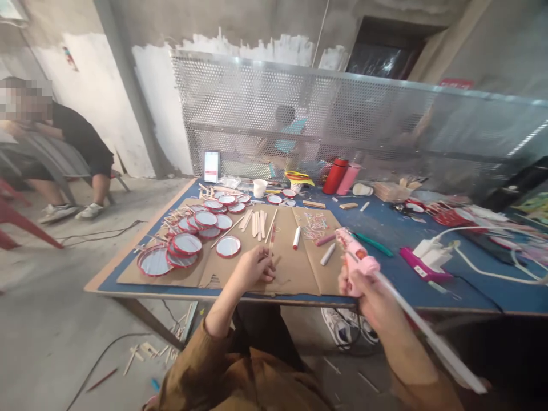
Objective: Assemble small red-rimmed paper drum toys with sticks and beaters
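Observation:
My left hand (pixel 256 267) is closed over the cardboard sheet (pixel 299 274), pinching a thin wooden stick (pixel 272 240) that stands up from the fingers. In my right hand (pixel 363 288) is a pink glue gun (pixel 357 260), with a long white glue stick (pixel 428 331) running out of its back. A round red-rimmed disc (pixel 228 246) lies just left of my left hand. Beyond it are pale flat sticks (pixel 259 224). Between my hands lie a white marker (pixel 296 238) and a grey-white pen (pixel 327 254).
Many red-rimmed discs (pixel 187 244) are piled at the left. A purple power strip (pixel 423 264) with white plugs and cables sits at the right. Red bottle (pixel 335 176), pink bottle (pixel 349 178) and paper cup (pixel 260 188) stand behind. A person (pixel 77 137) sits at the far left.

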`<state>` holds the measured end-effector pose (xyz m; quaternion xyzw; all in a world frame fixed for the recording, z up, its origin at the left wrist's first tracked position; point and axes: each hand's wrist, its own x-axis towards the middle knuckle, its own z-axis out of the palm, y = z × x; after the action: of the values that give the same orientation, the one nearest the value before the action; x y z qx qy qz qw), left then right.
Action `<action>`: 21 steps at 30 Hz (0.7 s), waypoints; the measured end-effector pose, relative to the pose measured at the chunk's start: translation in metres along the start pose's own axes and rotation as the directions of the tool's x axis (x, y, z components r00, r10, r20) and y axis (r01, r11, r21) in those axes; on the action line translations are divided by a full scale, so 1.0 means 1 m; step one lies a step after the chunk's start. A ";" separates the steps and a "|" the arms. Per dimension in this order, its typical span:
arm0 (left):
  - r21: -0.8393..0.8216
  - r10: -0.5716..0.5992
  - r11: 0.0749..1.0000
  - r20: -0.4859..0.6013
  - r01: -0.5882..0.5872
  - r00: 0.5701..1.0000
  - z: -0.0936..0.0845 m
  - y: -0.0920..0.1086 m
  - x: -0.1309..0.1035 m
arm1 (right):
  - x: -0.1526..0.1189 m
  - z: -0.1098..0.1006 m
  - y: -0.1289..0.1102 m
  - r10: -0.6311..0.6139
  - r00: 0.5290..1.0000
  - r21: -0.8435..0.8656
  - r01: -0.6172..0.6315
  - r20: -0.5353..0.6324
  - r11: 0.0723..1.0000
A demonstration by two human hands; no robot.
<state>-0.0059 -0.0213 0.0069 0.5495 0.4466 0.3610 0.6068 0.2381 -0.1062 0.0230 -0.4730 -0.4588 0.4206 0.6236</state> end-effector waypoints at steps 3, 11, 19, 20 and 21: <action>0.042 -0.015 0.999 -0.011 0.016 1.000 0.001 0.001 0.000 | -0.007 0.039 0.015 0.054 0.992 0.128 -0.068 0.115 0.989; 0.005 0.052 0.999 -0.022 -0.051 0.998 0.001 -0.001 -0.003 | -0.021 0.076 0.037 0.084 0.989 0.164 -0.104 0.125 0.981; -0.022 0.056 0.998 -0.027 -0.057 0.998 0.001 -0.009 0.000 | -0.040 0.088 0.037 0.093 0.984 0.075 -0.106 0.152 0.992; -0.011 0.047 0.999 -0.028 -0.048 0.998 0.001 -0.007 -0.001 | -0.041 0.090 0.037 0.099 0.984 0.076 -0.111 0.151 0.991; -0.001 0.043 0.999 -0.032 -0.043 0.999 0.001 -0.006 -0.001 | -0.042 0.092 0.036 0.104 0.983 0.077 -0.116 0.149 0.990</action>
<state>-0.0053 -0.0239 0.0012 0.5526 0.4441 0.3830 0.5923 0.1359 -0.1202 -0.0075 -0.4389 -0.4573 0.5068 0.5843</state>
